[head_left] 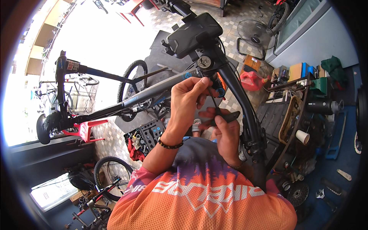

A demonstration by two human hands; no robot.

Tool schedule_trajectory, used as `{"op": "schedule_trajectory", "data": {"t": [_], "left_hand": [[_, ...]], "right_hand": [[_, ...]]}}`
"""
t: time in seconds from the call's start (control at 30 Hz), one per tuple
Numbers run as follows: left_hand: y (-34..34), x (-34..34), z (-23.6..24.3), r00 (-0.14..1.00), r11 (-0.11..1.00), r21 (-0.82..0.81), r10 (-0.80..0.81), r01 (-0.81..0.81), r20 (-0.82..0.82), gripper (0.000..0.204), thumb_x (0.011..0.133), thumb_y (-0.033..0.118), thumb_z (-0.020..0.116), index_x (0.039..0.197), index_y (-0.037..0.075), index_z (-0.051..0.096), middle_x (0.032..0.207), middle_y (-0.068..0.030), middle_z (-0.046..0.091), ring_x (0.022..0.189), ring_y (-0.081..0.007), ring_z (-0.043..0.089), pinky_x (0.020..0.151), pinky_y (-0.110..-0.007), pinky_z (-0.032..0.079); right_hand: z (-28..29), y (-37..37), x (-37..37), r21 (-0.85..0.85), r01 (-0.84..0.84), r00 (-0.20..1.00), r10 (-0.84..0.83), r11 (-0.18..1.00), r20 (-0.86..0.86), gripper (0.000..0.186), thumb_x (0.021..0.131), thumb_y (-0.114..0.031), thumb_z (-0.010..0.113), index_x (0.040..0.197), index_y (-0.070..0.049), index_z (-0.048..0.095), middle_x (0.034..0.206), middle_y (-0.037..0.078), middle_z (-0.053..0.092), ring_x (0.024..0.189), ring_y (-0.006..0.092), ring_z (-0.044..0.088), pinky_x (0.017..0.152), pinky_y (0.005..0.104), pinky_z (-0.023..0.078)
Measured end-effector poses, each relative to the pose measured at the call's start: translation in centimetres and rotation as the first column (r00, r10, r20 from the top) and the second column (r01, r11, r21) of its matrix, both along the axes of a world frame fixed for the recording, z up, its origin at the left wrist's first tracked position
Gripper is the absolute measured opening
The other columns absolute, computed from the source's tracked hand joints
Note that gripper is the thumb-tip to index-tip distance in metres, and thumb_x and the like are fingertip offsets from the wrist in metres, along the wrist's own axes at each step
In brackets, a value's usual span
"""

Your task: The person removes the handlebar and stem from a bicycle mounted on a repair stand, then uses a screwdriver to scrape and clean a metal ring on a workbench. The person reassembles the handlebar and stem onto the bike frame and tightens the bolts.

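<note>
A grey bicycle frame (145, 92) with black handlebar (241, 103), stem and black phone mount (193, 36) spans the middle. My left hand (188, 99) is closed at the front of the frame below the round headset cap (204, 62), thumb and forefinger pinched at the upper end of a thin dark shaft (212, 99); what else they hold is hidden. My right hand (226, 138) is closed on the black handle (228, 117) of this tool, below and right of my left hand, beside the handlebar. A blue ring (220, 92) shows just right of my left fingers.
A tool case (151, 130) lies below the frame, a red chair (88, 130) at left. At right stand a red jug (251, 80), a fan (255, 36) and a cluttered bench (333, 172) with a white cup (303, 136). Another bicycle wheel (111, 174) is at lower left.
</note>
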State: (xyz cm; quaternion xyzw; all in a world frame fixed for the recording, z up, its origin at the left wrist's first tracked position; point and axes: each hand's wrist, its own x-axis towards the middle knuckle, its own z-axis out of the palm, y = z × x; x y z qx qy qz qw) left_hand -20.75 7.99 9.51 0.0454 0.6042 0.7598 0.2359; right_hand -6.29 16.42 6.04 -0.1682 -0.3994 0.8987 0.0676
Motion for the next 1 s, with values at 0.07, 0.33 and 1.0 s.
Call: {"op": "schedule_trajectory", "data": {"t": [0.07, 0.33, 1.0], "left_hand": [[0.1, 0.0, -0.5, 1.000, 0.999, 0.039, -0.018, 0.018, 0.001, 0.027, 0.109, 0.022, 0.066, 0.105, -0.004, 0.073, 0.086, -0.0160, 0.078, 0.058, -0.0038, 0.053, 0.051, -0.020, 0.037], [-0.2, 0.0, -0.3, 0.997, 0.997, 0.035, -0.074, 0.075, -0.022, 0.031, 0.112, 0.024, 0.061, 0.110, -0.004, 0.073, 0.091, -0.0150, 0.079, 0.061, -0.0050, 0.054, 0.053, -0.021, 0.039], [-7.3, 1.1, -11.9, 0.729, 0.639, -0.411, -0.677, 0.650, 0.101, 0.044, 0.106, 0.039, 0.065, 0.120, -0.003, 0.074, 0.105, -0.0104, 0.079, 0.079, -0.0108, 0.065, 0.061, -0.025, 0.049]], "right_hand": [[-0.1, 0.0, -1.3, 0.613, 0.264, 0.965, -0.196, 0.745, -0.176, 0.037, 0.105, 0.003, 0.056, 0.142, 0.000, 0.060, 0.134, 0.016, 0.070, 0.106, 0.0222, 0.072, 0.094, 0.0346, 0.057], [-2.4, -0.4, 1.3, -0.433, -0.051, 0.994, 0.003, 0.900, -0.111, 0.045, 0.110, -0.027, 0.059, 0.145, 0.002, 0.053, 0.118, 0.012, 0.070, 0.092, 0.0238, 0.074, 0.074, 0.0360, 0.061], [-16.2, -4.8, 20.5, 0.984, 0.009, 0.737, -0.666, 0.180, 0.115, 0.039, 0.102, -0.038, 0.072, 0.119, -0.003, 0.069, 0.107, 0.016, 0.069, 0.091, 0.0331, 0.067, 0.079, 0.0440, 0.054]]}}
